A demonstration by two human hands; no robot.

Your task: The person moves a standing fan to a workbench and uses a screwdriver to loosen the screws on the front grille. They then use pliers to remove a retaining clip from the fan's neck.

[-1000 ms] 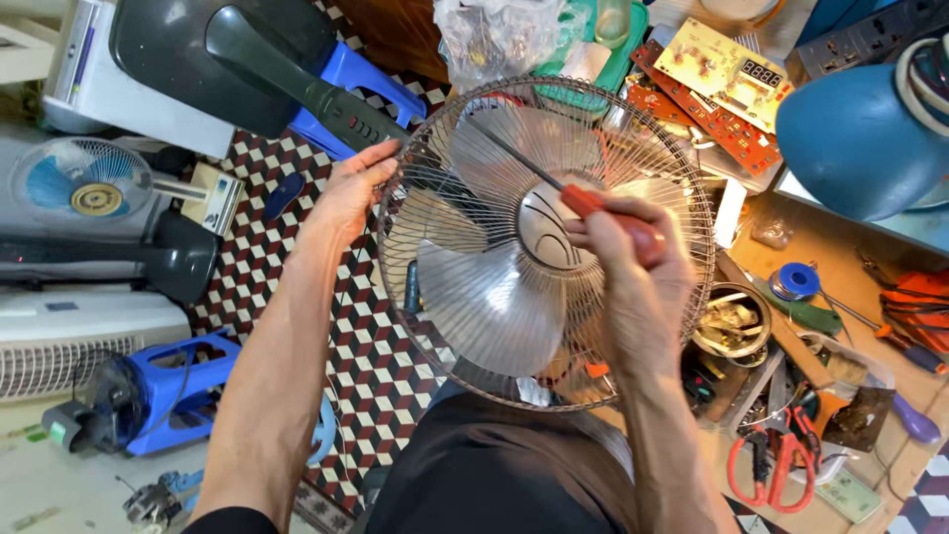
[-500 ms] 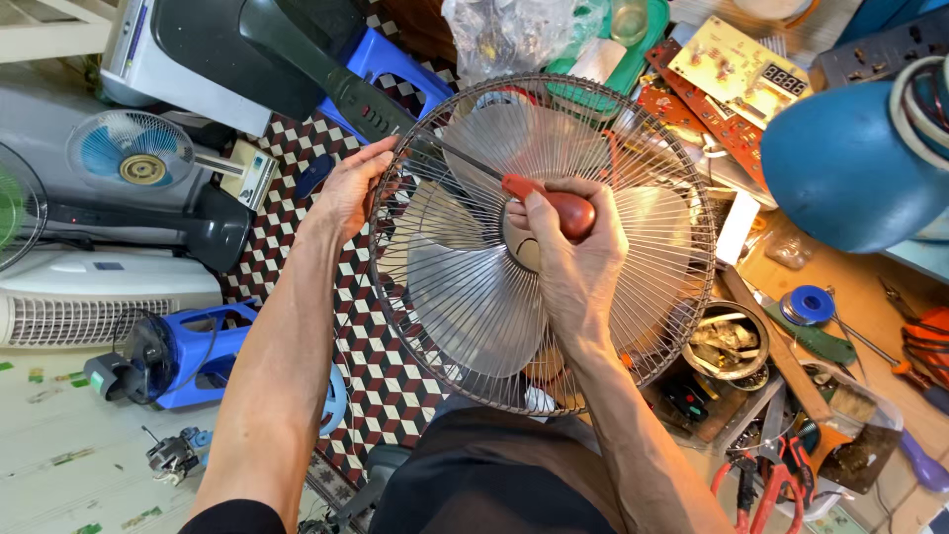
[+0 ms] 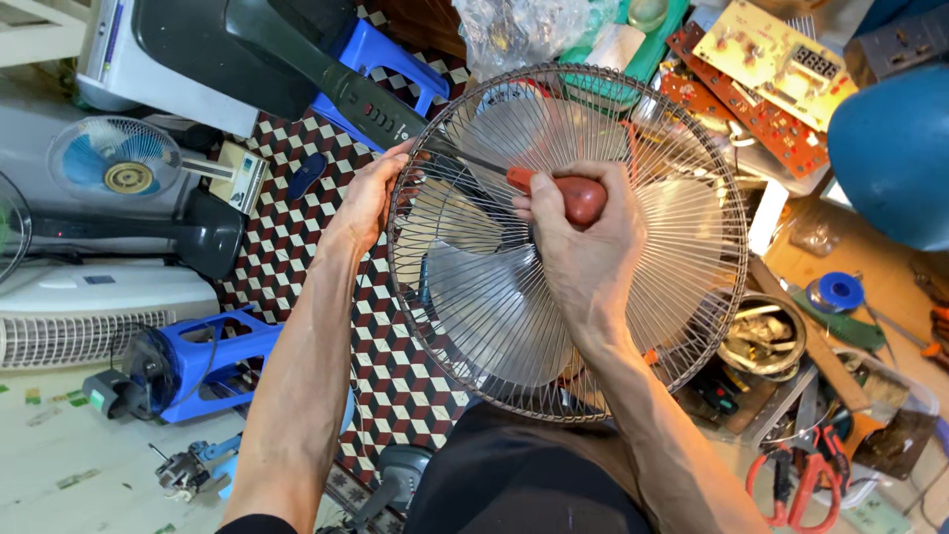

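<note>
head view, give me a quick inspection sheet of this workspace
surface: checkered floor on the left, a crowded wooden bench on the right
job's things: round wire fan guard with pale blades behind it; red-handled screwdriver pointing toward the guard's left rim
clutter: circuit boards, red scissors, blue tape roll, bowl of small parts, plastic bag
grippers: left hand grips the guard's left rim; right hand is closed around the screwdriver handle, in front of the guard
cables: thin dark cord by the blue motor housing
surroundings: small blue fan, white grilled appliance, blue stool
</note>
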